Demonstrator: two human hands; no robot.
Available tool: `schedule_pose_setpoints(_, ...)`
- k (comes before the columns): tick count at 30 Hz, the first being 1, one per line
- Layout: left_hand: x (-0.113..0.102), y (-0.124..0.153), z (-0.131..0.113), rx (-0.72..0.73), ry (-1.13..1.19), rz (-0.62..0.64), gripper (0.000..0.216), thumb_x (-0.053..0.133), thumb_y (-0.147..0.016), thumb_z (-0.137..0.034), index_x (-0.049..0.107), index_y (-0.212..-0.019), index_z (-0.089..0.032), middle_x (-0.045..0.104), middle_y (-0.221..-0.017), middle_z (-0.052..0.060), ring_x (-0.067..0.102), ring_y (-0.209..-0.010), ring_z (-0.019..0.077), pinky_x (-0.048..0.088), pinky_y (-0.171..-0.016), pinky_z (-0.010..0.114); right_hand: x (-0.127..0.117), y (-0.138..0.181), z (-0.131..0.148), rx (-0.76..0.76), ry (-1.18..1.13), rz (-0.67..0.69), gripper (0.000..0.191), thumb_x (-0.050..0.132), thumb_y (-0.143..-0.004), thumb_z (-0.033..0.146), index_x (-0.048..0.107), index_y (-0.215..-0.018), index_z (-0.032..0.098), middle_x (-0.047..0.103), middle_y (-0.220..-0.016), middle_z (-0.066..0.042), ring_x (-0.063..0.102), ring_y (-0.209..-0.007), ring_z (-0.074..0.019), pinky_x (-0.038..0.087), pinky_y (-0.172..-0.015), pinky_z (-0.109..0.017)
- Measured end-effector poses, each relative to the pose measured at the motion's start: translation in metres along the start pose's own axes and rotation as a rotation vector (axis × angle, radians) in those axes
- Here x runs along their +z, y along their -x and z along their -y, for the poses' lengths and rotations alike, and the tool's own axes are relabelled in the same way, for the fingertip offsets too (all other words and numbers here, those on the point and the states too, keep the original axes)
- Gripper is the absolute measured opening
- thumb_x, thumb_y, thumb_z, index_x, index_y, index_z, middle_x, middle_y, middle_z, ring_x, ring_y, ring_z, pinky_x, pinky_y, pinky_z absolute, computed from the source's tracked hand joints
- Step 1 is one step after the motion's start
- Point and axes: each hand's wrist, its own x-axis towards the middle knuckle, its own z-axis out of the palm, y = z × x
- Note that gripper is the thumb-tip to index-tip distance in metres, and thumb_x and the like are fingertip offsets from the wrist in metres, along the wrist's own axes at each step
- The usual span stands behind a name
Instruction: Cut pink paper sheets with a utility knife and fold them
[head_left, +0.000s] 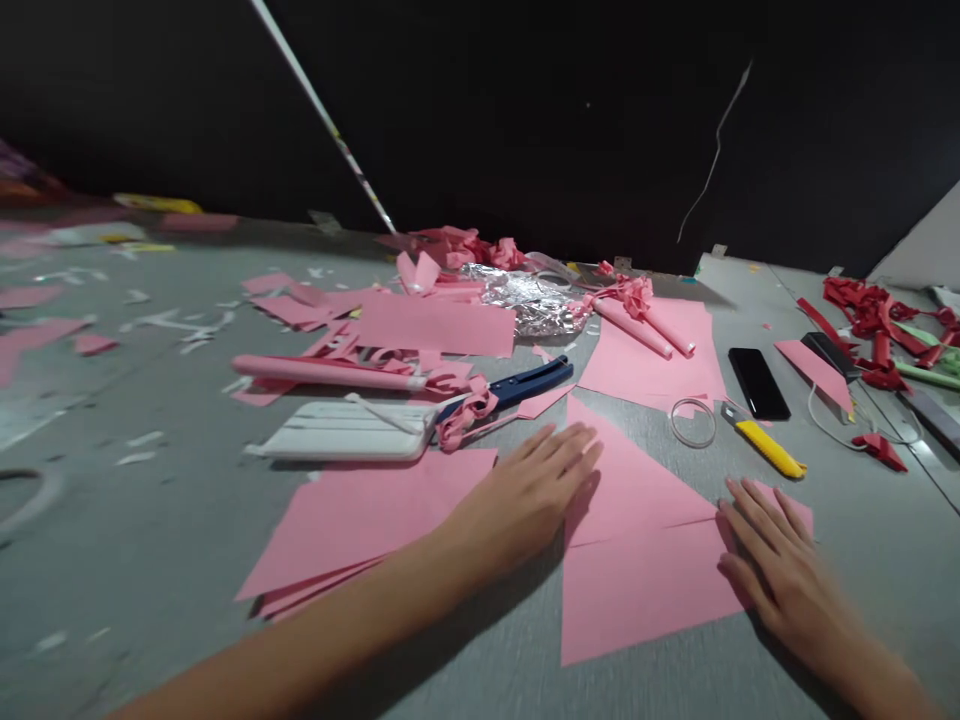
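Note:
A sheet of pink paper (637,590) lies in front of me on the grey table, with a crease or cut line running across it and its upper part narrowing toward the far left. My left hand (525,490) rests on its left edge, fingers stretched out and flat. On the right edge lies my right hand (780,570), fingers extended, covering part of a pink corner. Neither hand grips anything. Just beyond the right hand are a yellow utility knife (769,445) and a roll of clear tape (693,423).
Left of the sheet lie stacked pink papers (375,510), a white face mask (352,430), a dark blue handled tool (529,382) and a rolled pink tube (330,372). Farther back are crumpled foil (529,300) and pink scraps. A black phone (759,383) lies right, near red crumpled paper (862,305).

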Motion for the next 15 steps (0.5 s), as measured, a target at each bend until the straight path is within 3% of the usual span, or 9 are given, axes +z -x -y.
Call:
schedule_pose_setpoints(5, 0.008, 0.022, -0.010, 0.023, 0.141, 0.091, 0.043, 0.044, -0.111, -0.017, 0.059, -0.152, -0.013, 0.066, -0.157, 0.018, 0.062, -0.147, 0.0308, 0.049, -0.123, 0.049, -0.003, -0.034, 0.026, -0.097, -0.053, 0.028, 0.069, 0.049, -0.113, 0.020, 0.024, -0.177, 0.022, 0.044, -0.177, -0.011, 0.038, -0.166, -0.0294, 0.037, -0.134, -0.061)
schedule_pose_setpoints(10, 0.015, 0.033, 0.002, -0.014, 0.163, 0.062, 0.056, 0.040, -0.102, 0.000, 0.057, -0.153, -0.015, 0.064, -0.161, 0.014, 0.063, -0.146, 0.0285, 0.053, -0.119, 0.049, 0.007, -0.063, 0.046, -0.204, -0.118, 0.139, 0.061, 0.051, -0.113, 0.021, 0.039, -0.172, 0.020, 0.047, -0.175, -0.010, 0.038, -0.166, -0.0287, 0.036, -0.135, -0.061)
schedule_pose_setpoints(12, 0.011, 0.038, 0.003, -0.020, 0.184, 0.013, 0.050, 0.041, -0.102, 0.000, 0.063, -0.144, -0.015, 0.072, -0.149, 0.014, 0.068, -0.136, 0.0274, 0.057, -0.112, 0.046, 0.011, -0.068, 0.048, -0.224, -0.131, 0.159, 0.058, 0.051, -0.113, 0.021, 0.043, -0.170, 0.020, 0.049, -0.174, -0.009, 0.040, -0.165, -0.0284, 0.036, -0.135, -0.062)
schedule_pose_setpoints(15, 0.002, 0.048, -0.010, 0.075, 0.241, -0.025, 0.030, 0.048, -0.103, -0.004, 0.074, -0.113, -0.015, 0.080, -0.108, 0.012, 0.074, -0.099, 0.0255, 0.061, -0.090, 0.041, 0.015, -0.070, 0.049, -0.248, -0.148, 0.156, 0.058, 0.053, -0.113, 0.022, 0.044, -0.170, 0.022, 0.053, -0.171, -0.009, 0.045, -0.162, -0.0284, 0.036, -0.135, -0.062)
